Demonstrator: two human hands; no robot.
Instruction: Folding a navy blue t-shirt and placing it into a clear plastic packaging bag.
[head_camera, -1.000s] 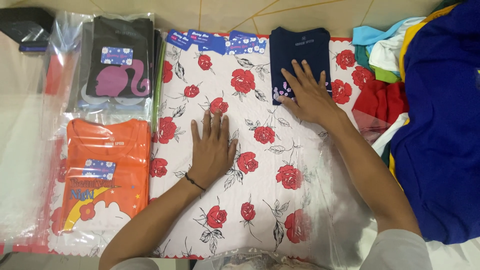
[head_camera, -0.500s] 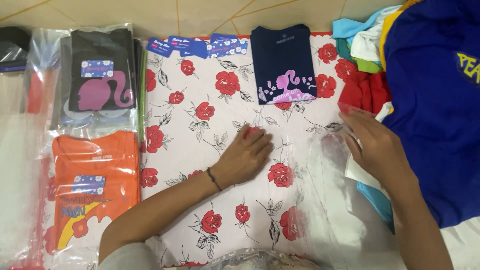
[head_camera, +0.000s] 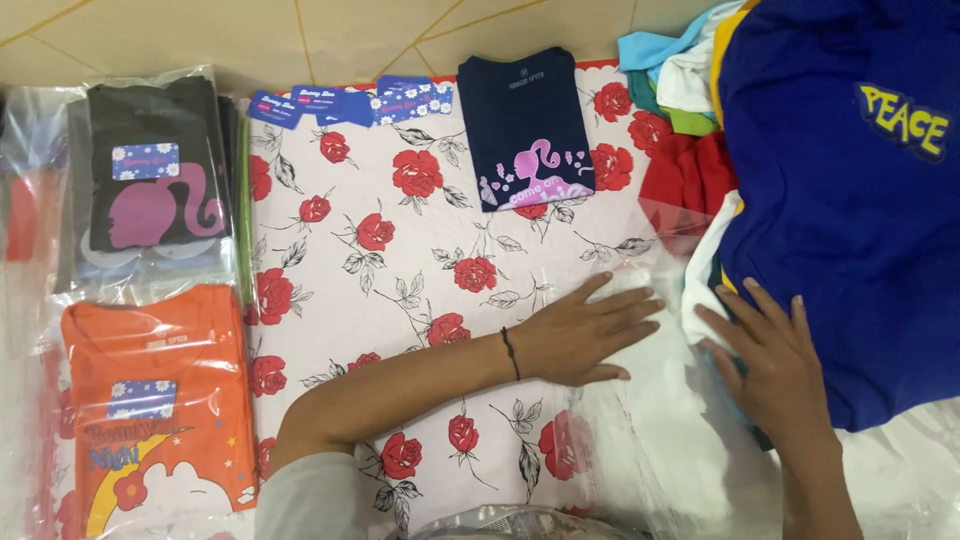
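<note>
My left hand (head_camera: 590, 330) lies flat, fingers spread, on the rose-printed cloth (head_camera: 400, 260), its fingertips touching a clear plastic bag (head_camera: 650, 400) at the right. My right hand (head_camera: 770, 355) rests palm down with fingers apart on the edge of the clothes pile, beside a big blue shirt (head_camera: 850, 200) with yellow lettering. Neither hand grips anything. A folded navy shirt (head_camera: 525, 125) with a pink print lies alone at the top of the cloth, far from both hands.
At the left lie a bagged black shirt (head_camera: 150, 185) and a bagged orange shirt (head_camera: 160, 400). Blue card tags (head_camera: 350, 102) sit along the cloth's top edge. Red, white and light-blue garments (head_camera: 685, 120) are heaped beside the blue shirt. Tiled floor runs above.
My right hand left the navy shirt and moved down right to the clothes pile. My left hand slid right across the cloth to the plastic bag. The view shifted right.
</note>
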